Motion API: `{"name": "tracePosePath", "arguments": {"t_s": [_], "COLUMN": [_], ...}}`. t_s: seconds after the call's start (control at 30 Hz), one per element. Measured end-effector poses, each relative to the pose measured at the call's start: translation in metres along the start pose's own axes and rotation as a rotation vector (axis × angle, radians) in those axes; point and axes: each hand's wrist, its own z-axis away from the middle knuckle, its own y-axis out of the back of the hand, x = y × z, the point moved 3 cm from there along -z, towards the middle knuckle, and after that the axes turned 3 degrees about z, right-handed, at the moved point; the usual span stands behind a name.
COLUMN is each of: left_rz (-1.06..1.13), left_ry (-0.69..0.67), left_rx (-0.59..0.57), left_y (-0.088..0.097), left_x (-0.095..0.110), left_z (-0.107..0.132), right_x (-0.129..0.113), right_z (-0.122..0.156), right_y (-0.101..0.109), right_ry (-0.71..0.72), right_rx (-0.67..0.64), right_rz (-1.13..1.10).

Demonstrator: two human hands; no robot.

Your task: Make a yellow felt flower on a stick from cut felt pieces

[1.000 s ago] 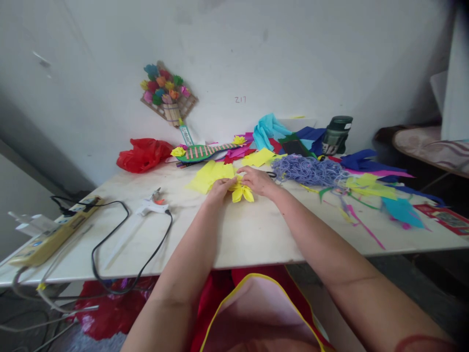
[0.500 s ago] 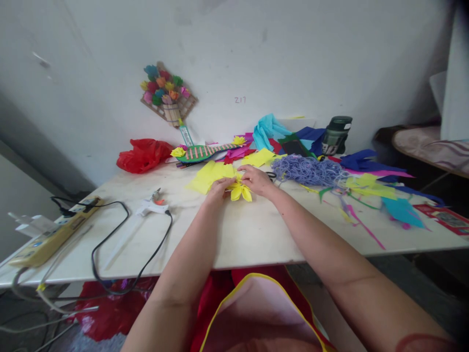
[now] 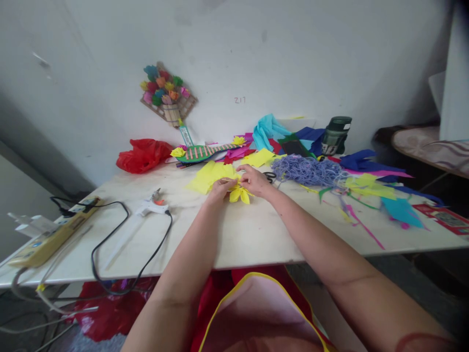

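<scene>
Both my hands meet over a small yellow paper flower [image 3: 239,194] near the middle of the white table [image 3: 252,234]. My left hand [image 3: 219,187] pinches the flower's left side with curled fingers. My right hand [image 3: 253,180] grips its top right, fingers bent round the petals. Just behind the flower lies a sheet of yellow paper [image 3: 210,175]. Black scissors [image 3: 270,175] lie right beside my right hand.
A glue gun [image 3: 151,208] with black cord lies at the left, past it a yellow power strip [image 3: 47,238]. A purple string pile [image 3: 308,170], coloured paper scraps [image 3: 370,188], a green jar [image 3: 336,134], a red bag [image 3: 143,154] and a decorated paddle [image 3: 205,151] crowd the back.
The flower and both hands have shifted slightly; my right fingers have moved in closer over the petals. Everything else on the table stays put.
</scene>
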Motion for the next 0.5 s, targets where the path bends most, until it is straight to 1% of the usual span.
{"name": "tracePosePath", "arguments": {"t_s": [0.1, 0.27, 0.5], "left_rz": [0.01, -0.004, -0.006], "left_ry": [-0.001, -0.016, -0.044], "left_rx": [-0.013, -0.027, 0.0], "left_y": [-0.0015, -0.0013, 0.0001], "left_x": [0.0006, 0.0004, 0.0002], "left_z": [0.0012, 0.0011, -0.0006], "right_x": [0.0001, 0.0015, 0.0036], "right_z": [0.0003, 0.0004, 0.001], "right_y": [0.0, -0.0012, -0.0038], "right_ry": [0.006, -0.026, -0.003], "right_rx": [-0.012, -0.038, -0.002], "right_rz": [0.008, 0.04, 0.035]}}
